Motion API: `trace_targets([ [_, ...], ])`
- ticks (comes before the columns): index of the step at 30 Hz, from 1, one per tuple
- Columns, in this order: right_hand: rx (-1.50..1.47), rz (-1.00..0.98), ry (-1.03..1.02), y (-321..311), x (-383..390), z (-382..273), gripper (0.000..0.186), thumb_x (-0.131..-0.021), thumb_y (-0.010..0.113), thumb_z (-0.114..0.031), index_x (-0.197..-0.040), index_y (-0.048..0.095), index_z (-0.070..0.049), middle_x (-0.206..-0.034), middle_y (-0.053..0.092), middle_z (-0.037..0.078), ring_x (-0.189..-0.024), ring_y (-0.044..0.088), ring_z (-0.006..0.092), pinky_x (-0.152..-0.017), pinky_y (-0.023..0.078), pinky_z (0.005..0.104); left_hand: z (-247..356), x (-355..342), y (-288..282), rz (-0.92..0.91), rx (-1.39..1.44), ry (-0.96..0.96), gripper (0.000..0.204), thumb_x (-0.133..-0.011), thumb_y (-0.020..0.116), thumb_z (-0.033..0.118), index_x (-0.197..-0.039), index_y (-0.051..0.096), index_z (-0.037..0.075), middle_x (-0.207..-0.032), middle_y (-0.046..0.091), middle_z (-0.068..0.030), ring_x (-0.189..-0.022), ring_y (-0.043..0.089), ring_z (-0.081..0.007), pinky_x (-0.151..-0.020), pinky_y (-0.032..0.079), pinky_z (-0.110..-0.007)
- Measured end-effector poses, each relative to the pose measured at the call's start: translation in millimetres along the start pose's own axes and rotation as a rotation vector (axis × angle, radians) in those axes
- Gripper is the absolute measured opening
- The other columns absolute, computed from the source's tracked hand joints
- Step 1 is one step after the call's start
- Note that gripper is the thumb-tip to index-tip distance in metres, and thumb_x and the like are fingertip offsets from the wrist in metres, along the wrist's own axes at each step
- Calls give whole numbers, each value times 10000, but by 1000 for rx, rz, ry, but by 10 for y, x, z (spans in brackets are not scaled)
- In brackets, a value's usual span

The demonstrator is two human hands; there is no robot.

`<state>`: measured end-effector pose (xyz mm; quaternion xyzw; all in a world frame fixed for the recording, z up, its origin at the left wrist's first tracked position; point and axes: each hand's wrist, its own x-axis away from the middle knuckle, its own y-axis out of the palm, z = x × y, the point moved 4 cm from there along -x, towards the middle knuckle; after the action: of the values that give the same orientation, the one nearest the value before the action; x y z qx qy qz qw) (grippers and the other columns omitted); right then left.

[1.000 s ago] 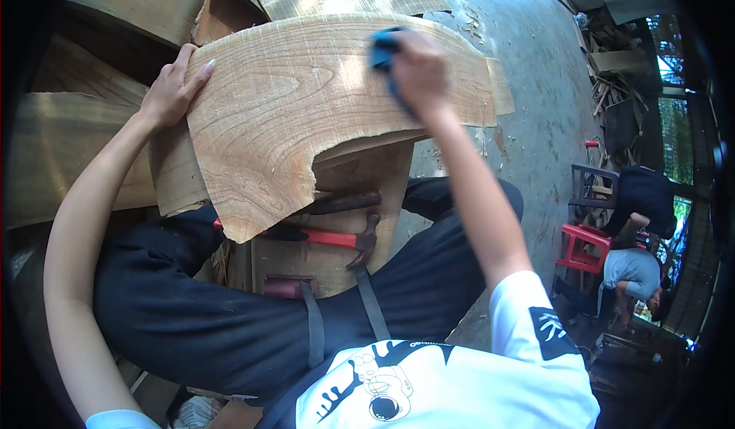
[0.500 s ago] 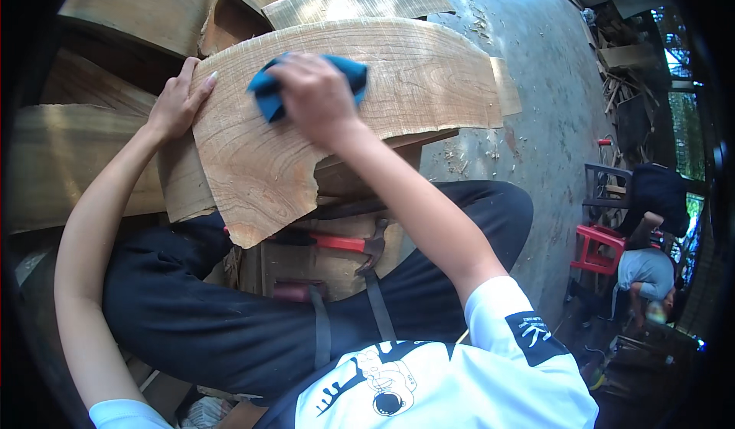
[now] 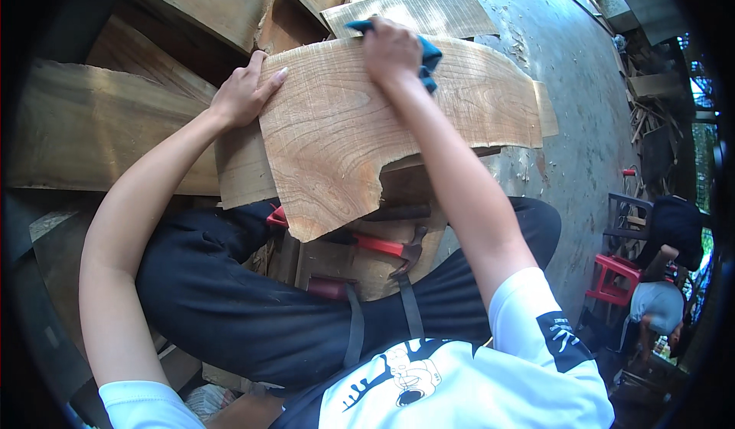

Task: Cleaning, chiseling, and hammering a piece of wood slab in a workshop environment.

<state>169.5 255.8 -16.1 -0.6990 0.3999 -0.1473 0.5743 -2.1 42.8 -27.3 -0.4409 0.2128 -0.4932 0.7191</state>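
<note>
A flat wooden board with curved grain and a ragged notch in its near side lies across other wood in front of me. My left hand grips its left edge, thumb on the top face and fingers at the rim. Near the board's far edge, my right hand is closed on a blue-green cloth pressed to the surface. Part of the cloth is hidden under the palm. Below the notch, close to my crossed legs, lies a claw hammer with a red and black handle.
Large wood pieces are stacked at the left and far side. A dark red cylinder sits by my legs. Shavings lie on the concrete floor. At the right are a red stool, scrap wood and another person.
My right hand has moved the cloth across the board toward its far edge and slightly right. My left hand keeps its hold at the left edge. The whole view has shifted.
</note>
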Motion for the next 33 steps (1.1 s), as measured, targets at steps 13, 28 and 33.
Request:
trace_targets([
  [13, 91, 211, -73, -471, -44, 1660, 242, -1008, 583, -193, -1173, 740, -111, -1096, 763, 180, -1043, 724, 377, -922, 571, 476, 131, -15, -54, -61, 31, -67, 687, -1044, 492, 616, -1301, 438, -19, -1060, 717, -343, -1077, 695, -492, -939, 541, -548],
  [28, -190, -15, -412, 0, 150, -410, 185, -1024, 614, -205, -1154, 695, -102, -1044, 753, 171, -988, 728, 372, -872, 585, 473, 82, 35, -26, -107, 9, -45, 721, -1055, 466, 635, -1329, 403, -28, -1055, 716, -352, -1081, 697, -490, -937, 550, -550],
  [33, 28, 57, -87, -309, -60, 865, 166, -1011, 616, -212, -1061, 711, -85, -1016, 757, 208, -950, 741, 395, -848, 593, 487, 151, 3, -36, -126, -8, -79, 722, -1059, 453, 633, -1335, 392, -32, -1067, 720, -341, -1080, 700, -483, -944, 548, -547],
])
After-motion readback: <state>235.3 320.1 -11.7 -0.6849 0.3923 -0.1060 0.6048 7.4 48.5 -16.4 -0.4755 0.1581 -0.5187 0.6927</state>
